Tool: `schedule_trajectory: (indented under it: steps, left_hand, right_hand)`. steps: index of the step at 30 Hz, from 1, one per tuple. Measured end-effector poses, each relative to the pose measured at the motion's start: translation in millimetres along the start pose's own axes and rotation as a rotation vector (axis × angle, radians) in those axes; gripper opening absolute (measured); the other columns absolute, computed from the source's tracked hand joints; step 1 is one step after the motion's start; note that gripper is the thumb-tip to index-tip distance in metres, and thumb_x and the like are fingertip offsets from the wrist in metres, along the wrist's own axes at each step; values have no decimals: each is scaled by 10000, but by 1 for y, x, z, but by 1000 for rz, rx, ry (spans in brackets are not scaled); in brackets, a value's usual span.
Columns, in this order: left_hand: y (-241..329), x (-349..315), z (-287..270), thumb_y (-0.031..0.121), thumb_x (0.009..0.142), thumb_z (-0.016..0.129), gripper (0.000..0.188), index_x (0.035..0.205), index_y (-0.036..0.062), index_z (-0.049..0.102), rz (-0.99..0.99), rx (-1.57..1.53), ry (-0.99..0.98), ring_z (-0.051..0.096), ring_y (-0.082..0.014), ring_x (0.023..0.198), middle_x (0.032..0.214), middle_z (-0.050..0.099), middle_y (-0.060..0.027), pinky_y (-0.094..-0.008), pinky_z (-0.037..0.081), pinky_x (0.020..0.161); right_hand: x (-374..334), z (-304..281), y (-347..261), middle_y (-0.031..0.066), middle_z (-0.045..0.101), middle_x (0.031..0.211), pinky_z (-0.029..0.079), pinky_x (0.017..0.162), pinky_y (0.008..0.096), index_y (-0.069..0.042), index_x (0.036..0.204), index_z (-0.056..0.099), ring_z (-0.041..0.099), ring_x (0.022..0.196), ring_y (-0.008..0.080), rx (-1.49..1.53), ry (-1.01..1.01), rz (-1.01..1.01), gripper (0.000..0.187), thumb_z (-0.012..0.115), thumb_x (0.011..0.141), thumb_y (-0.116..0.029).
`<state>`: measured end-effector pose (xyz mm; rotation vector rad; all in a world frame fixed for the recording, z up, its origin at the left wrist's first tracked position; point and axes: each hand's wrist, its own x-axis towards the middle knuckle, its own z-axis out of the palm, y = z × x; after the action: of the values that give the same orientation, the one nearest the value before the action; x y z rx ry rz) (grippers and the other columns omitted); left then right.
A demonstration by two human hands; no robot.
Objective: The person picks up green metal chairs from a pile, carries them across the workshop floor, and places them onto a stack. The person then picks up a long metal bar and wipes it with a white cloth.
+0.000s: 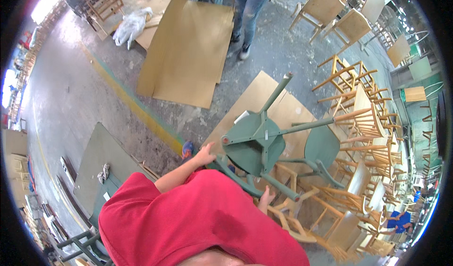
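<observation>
An upside-down green chair [255, 126] is in front of me, with its seat underside, crossed braces and legs facing up toward me. On the chair's near left side, my left hand [205, 156] is closed around its curved back rail. My right hand [265, 200] grips the near right part of the same chair, beside a leg; my shirt partly hides it. Just right of it is a second green chair [322, 145], with its rounded panel and bent rails showing. Flat cardboard [264, 86] lies beneath and beyond the chair I hold.
Natural-wood chairs [373, 124] crowd the right side, and more wooden chairs [321, 6] stand at the far right. A folded cardboard sheet [193, 53] stands ahead, near two people in jeans [250, 11]. A yellow floor line [137, 115] crosses at left, beside a dark board [96, 167].
</observation>
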<state>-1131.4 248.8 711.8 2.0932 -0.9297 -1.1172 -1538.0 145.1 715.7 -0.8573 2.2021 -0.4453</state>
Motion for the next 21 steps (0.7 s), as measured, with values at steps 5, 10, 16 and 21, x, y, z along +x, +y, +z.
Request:
schedule_trajectory:
  steps: [5, 10, 16, 21]
  left_hand:
    - [56, -35, 19, 425, 818, 668, 893, 1555, 79, 300, -111, 214, -156, 440, -446, 1378, 1532, 344, -316, -478, 399, 1129]
    - [68, -28, 23, 467, 832, 664, 921, 1567, 65, 281, -176, 444, -187, 393, -417, 1429, 1600, 264, -286, -462, 388, 1148]
    - [85, -30, 30, 470, 841, 641, 926, 1566, 34, 266, -331, 616, -275, 323, -395, 1478, 1634, 170, -287, -475, 369, 1161]
    - [92, -27, 45, 500, 818, 653, 1008, 1574, -3, 216, -407, 698, -252, 253, -418, 1504, 1638, 85, -318, -479, 324, 1188]
  right_hand:
    - [-13, -24, -32, 169, 671, 1247, 454, 1006, 467, -81, 1363, 513, 609, 1189, 357, -150, -132, -37, 667, 717, 841, -443]
    - [8, -17, -23, 135, 691, 1183, 473, 965, 475, -107, 1241, 577, 627, 1165, 343, -184, -106, -95, 481, 665, 866, -395]
    - [-7, -33, -41, 149, 695, 1159, 498, 907, 504, -103, 1149, 625, 651, 1099, 366, -177, -130, -34, 355, 597, 900, -354]
    - [-4, -32, -43, 172, 707, 1107, 519, 854, 522, -94, 1099, 649, 673, 1016, 400, -266, -89, -31, 306, 530, 918, -311]
